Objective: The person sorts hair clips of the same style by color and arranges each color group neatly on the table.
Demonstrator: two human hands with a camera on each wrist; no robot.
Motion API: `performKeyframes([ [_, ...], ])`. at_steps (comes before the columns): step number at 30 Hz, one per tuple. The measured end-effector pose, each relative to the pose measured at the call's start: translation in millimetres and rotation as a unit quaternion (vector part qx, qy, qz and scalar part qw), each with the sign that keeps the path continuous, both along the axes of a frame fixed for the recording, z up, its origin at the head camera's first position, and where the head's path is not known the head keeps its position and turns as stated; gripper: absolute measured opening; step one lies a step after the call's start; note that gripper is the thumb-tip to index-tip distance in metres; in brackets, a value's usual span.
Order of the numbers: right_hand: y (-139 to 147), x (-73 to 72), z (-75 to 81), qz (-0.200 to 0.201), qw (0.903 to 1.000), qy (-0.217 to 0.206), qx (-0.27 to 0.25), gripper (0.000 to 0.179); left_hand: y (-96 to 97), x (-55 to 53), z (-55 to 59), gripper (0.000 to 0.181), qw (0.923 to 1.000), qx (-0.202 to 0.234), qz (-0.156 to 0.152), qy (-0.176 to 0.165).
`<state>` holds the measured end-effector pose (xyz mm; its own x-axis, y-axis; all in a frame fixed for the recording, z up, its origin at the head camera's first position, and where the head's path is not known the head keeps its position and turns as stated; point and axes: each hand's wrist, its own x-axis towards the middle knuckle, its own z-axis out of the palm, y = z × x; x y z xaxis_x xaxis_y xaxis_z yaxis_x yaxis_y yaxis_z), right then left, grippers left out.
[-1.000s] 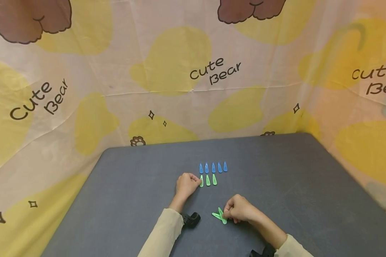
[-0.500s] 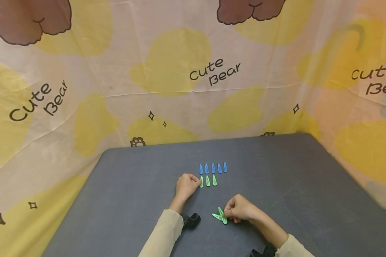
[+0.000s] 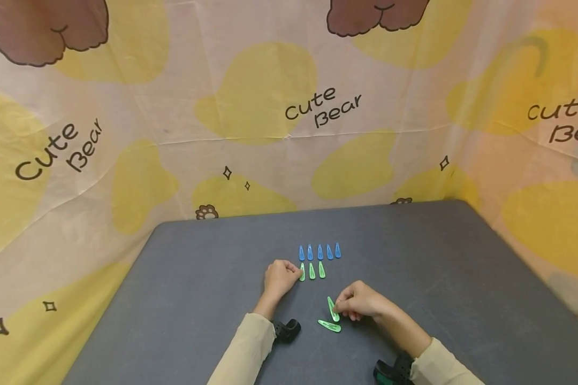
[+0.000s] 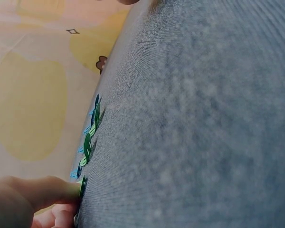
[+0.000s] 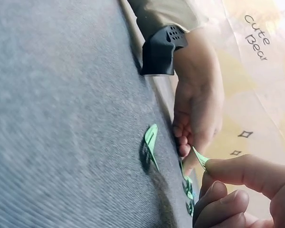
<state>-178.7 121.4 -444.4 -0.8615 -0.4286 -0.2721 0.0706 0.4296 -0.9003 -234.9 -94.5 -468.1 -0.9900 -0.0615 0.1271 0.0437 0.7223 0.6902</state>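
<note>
My right hand [image 3: 361, 300] pinches a green snap hair clip [image 3: 331, 305] between thumb and fingers; the right wrist view shows this held clip [image 5: 200, 158] raised off the table. Another green hair clip [image 3: 329, 325] lies just below it on the table. At the left end of a row of three green clips, my left hand [image 3: 280, 277] pinches the first hair clip [image 3: 302, 272] by its side. The other two, a middle clip [image 3: 311, 271] and a right clip [image 3: 321, 269], lie beside it. In the left wrist view, fingers [image 4: 52, 192] partly cover the end clip.
Behind the green row, several blue hair clips [image 3: 320, 252] lie side by side. The dark grey table [image 3: 197, 267] meets a printed curtain [image 3: 250, 107] at the back and sides. Both wrists wear black bands, including a left band [image 3: 287, 331].
The right hand has lifted one green hair clip off the other and moved it slightly forward. The two crossed clips are now apart. My left hand has stayed in place.
</note>
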Motion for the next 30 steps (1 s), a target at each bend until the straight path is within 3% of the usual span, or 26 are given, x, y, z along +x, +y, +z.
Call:
performKeyframes([
  [30, 1, -40.4, -5.3, -0.084, 0.9962, -0.020, 0.002, 0.012, 0.8, 1.2, 0.5, 0.014, 0.9999, -0.003, 0.008, 0.006],
])
